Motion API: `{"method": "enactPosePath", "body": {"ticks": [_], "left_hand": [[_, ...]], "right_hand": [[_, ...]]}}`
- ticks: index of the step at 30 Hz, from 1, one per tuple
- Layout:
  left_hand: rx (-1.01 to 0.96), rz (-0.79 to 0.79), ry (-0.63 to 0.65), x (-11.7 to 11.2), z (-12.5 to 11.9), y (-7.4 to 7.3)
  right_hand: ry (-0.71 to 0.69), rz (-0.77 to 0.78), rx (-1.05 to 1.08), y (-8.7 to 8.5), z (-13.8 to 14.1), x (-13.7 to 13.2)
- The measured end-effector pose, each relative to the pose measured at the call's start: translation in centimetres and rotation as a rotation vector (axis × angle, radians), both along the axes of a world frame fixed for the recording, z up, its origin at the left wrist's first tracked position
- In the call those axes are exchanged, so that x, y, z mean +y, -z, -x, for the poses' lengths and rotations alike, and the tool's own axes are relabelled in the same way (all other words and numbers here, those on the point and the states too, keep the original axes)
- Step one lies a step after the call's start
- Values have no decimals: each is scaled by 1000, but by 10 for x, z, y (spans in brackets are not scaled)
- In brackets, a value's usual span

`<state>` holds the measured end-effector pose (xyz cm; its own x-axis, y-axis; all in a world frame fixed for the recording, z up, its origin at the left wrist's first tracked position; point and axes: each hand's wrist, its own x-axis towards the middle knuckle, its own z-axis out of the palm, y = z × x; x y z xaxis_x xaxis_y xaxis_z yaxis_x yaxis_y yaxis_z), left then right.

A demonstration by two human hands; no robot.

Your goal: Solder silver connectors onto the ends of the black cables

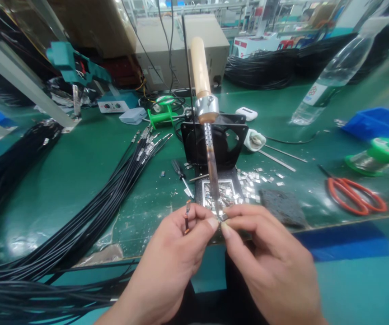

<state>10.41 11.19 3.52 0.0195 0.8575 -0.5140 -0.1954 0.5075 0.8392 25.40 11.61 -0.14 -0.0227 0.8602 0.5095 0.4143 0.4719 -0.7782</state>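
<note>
My left hand (pixel 177 253) is closed, thumb and index finger pinched below the tip of an upright soldering iron (pixel 211 158) with a wooden handle. A small dark piece with copper-coloured ends (pixel 187 217) sticks up between its fingers. Opposite it, my right hand (pixel 270 257) pinches a small silvery metal piece (pixel 223 217) close to the iron's tip. The two hands' fingertips nearly meet there, so what lies between them is partly hidden. Just beyond, a shallow white-rimmed tray (pixel 203 192) holds many small metal pieces, with more scattered to its right.
Black cables (pixel 113 194) with metal ends lie at left. A fan (pixel 190 144) stands behind the iron. A screwdriver (pixel 179 171) lies near the tray. To the right are a dark sponge (pixel 282 207), red-handled scissors (pixel 353 196), a solder spool (pixel 370 158) and a bottle (pixel 336 74).
</note>
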Motion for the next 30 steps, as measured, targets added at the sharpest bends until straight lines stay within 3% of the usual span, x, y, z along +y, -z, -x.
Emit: {"method": "enactPosePath", "body": {"ticks": [6, 12, 18, 30], "left_hand": [[-27, 19, 15, -4, -1, 2], [-116, 47, 161, -16, 9, 8], [-120, 79, 204, -26, 12, 9], [-76, 71, 291, -40, 11, 9]], "right_hand": [[-3, 23, 4, -2, 0, -1], [-85, 120, 51, 3, -13, -13], [-63, 208, -78, 1, -26, -28], [-248, 126, -191, -11, -38, -32]]}}
